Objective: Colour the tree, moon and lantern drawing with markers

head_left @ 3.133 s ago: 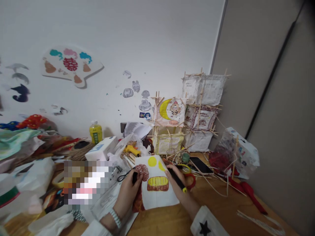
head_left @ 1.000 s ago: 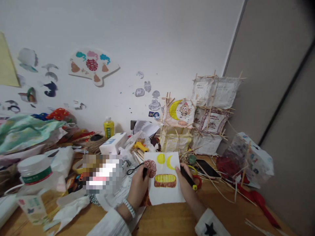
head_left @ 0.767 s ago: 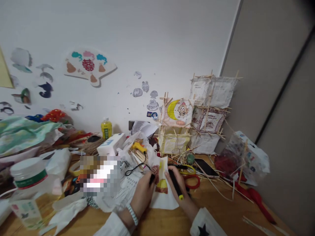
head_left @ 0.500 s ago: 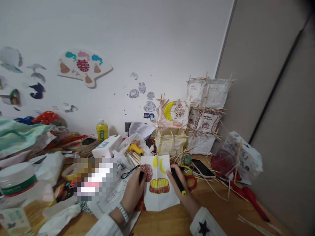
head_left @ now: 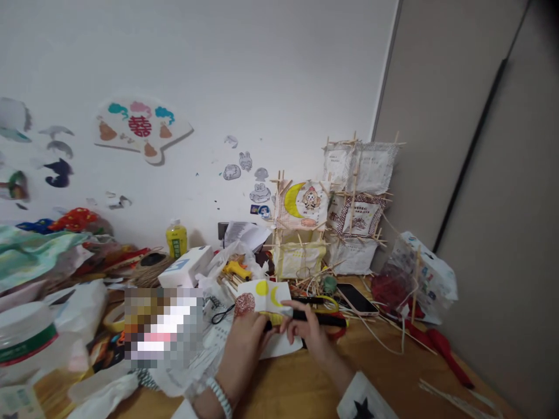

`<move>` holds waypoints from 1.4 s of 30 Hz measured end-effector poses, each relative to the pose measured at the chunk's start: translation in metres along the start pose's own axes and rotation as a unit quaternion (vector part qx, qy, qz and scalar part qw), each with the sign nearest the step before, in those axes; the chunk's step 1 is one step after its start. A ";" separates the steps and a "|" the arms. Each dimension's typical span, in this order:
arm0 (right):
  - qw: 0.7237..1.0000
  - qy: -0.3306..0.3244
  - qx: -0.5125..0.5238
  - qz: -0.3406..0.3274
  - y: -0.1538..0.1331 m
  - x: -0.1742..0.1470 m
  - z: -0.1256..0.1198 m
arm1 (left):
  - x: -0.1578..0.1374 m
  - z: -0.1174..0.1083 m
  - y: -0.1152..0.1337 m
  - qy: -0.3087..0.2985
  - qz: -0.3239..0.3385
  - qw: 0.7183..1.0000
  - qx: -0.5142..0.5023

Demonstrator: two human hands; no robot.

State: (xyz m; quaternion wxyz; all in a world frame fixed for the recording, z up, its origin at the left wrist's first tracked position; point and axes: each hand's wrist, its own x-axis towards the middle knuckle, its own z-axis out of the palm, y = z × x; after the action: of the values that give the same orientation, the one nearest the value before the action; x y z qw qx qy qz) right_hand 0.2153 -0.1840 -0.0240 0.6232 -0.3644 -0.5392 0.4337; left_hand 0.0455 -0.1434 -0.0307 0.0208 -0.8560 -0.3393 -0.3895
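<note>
A sheet of white paper with a yellow moon, a yellow blob and a brown-red round patch drawn on it lies on the wooden table under both hands. My right hand grips a thick black marker pen with a yellow end, held nearly level above the sheet. Its fingers are partly spread around the barrel. Closed over the left part of the sheet, my left hand has a small black piece, like a marker cap, at its fingertips. The fingers hide most of the drawing's lower part.
Stick frames with drawn panels stand behind the paper. A phone and red-and-yellow scissors handles lie to the right. A yellow glue gun, a white box, a bottle and a jar crowd the left.
The paper has gone down flatter toward the table. My right hand has turned the marker from steep to nearly level, and my hands have come closer together. The view has shifted slightly right.
</note>
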 end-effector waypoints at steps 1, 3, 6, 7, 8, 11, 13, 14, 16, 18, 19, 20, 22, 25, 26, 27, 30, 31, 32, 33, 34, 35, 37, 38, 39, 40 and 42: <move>0.999 -0.027 0.025 0.012 0.001 -0.002 0.003 | -0.003 0.002 0.006 -0.023 -0.007 0.999 -0.040; 0.997 -0.046 0.050 0.023 0.002 -0.005 0.005 | -0.007 0.004 0.016 -0.066 -0.013 0.992 -0.110; 0.999 -0.038 0.035 0.016 0.000 -0.007 0.002 | -0.010 0.001 0.024 -0.073 -0.063 0.982 -0.162; 0.999 -0.045 0.026 0.016 0.000 -0.007 0.001 | -0.010 0.000 0.025 -0.076 -0.073 0.980 -0.171; 0.998 -0.052 0.016 0.016 0.000 -0.007 0.000 | -0.010 0.000 0.027 -0.084 -0.076 0.978 -0.177; 0.997 -0.068 -0.018 0.035 -0.002 -0.008 0.000 | -0.012 0.000 0.031 -0.110 -0.077 0.975 -0.178; 0.996 -0.066 -0.041 0.042 -0.005 -0.010 0.002 | -0.014 0.001 0.033 -0.113 -0.086 0.974 -0.175; 0.996 -0.063 -0.056 0.038 -0.006 -0.011 0.004 | -0.015 0.001 0.034 -0.109 -0.089 0.975 -0.173; 0.994 -0.056 -0.089 0.020 -0.007 -0.014 0.008 | -0.018 0.002 0.034 -0.099 -0.081 0.978 -0.167; 0.993 -0.054 -0.108 0.009 -0.006 -0.017 0.013 | -0.021 0.003 0.034 -0.084 -0.064 0.981 -0.164; 0.992 -0.059 -0.108 0.008 -0.004 -0.019 0.015 | -0.022 0.003 0.033 -0.075 -0.057 0.982 -0.165; 0.992 -0.068 -0.106 0.005 -0.002 -0.020 0.017 | -0.023 0.003 0.032 -0.067 -0.052 0.982 -0.168; 0.990 -0.093 -0.110 -0.001 0.001 -0.022 0.019 | -0.022 0.001 0.032 -0.065 -0.045 0.979 -0.186; 0.984 -0.123 -0.127 -0.013 0.001 -0.018 0.016 | -0.019 -0.004 0.033 -0.080 -0.045 0.974 -0.207; 0.985 -0.121 -0.124 -0.016 -0.002 -0.015 0.012 | -0.017 -0.006 0.035 -0.079 -0.050 0.973 -0.209; 0.988 -0.102 -0.113 -0.020 -0.005 -0.012 0.007 | -0.016 -0.008 0.036 -0.075 -0.059 0.973 -0.209; 0.998 0.047 -0.023 -0.027 -0.018 -0.005 -0.009 | -0.015 -0.012 0.042 -0.080 -0.090 0.969 -0.216; 0.997 0.074 -0.011 -0.034 -0.022 -0.004 -0.013 | -0.016 -0.012 0.044 -0.094 -0.098 0.966 -0.218; 0.997 0.076 -0.022 -0.025 -0.027 -0.005 -0.017 | -0.017 -0.013 0.046 -0.111 -0.105 0.965 -0.215; 0.997 0.064 -0.043 -0.008 -0.030 -0.007 -0.019 | -0.017 -0.013 0.047 -0.126 -0.108 0.964 -0.210; 0.997 0.041 -0.067 0.018 -0.033 -0.009 -0.020 | -0.018 -0.014 0.048 -0.138 -0.106 0.963 -0.204; 0.995 0.014 -0.087 0.045 -0.035 -0.012 -0.020 | -0.019 -0.014 0.048 -0.140 -0.101 0.965 -0.199; 0.992 -0.034 -0.094 0.081 -0.033 -0.014 -0.019 | -0.021 -0.014 0.047 -0.112 -0.076 0.971 -0.198; 0.991 -0.055 -0.082 0.090 -0.030 -0.014 -0.018 | -0.022 -0.014 0.046 -0.088 -0.061 0.974 -0.202; 0.991 -0.075 -0.062 0.096 -0.026 -0.013 -0.018 | -0.022 -0.013 0.044 -0.064 -0.048 0.975 -0.207; 0.989 -0.095 -0.041 0.101 -0.022 -0.011 -0.017 | -0.023 -0.012 0.042 -0.045 -0.041 0.976 -0.211; 0.988 -0.115 0.009 0.107 -0.012 -0.007 -0.016 | -0.024 -0.008 0.038 -0.031 -0.044 0.975 -0.218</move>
State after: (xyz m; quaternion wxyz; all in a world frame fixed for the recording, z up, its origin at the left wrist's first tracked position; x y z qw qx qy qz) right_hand 0.2324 -0.1946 -0.0176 0.5103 -0.3620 -0.5610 0.5420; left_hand 0.0511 -0.1888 -0.0329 -0.1938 -0.8356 -0.2845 -0.4280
